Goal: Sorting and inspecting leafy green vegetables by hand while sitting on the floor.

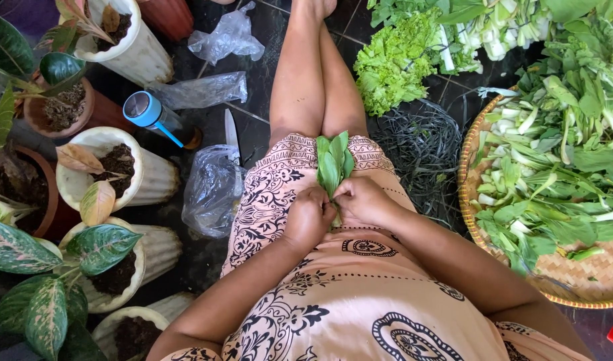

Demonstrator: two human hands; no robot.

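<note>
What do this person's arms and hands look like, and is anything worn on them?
Both arms are bare from the elbow down: no sleeves, gloves, watch or bracelets show. The left hand and right hand carry no rings that can be seen. The garment beneath them is peach-pink cloth printed with black and white paisley and floral patterns.

A home patio floor: dark tiles (266, 27), potted plants (112, 174), a woven tray (587, 281) of leafy greens (560, 167).
</note>
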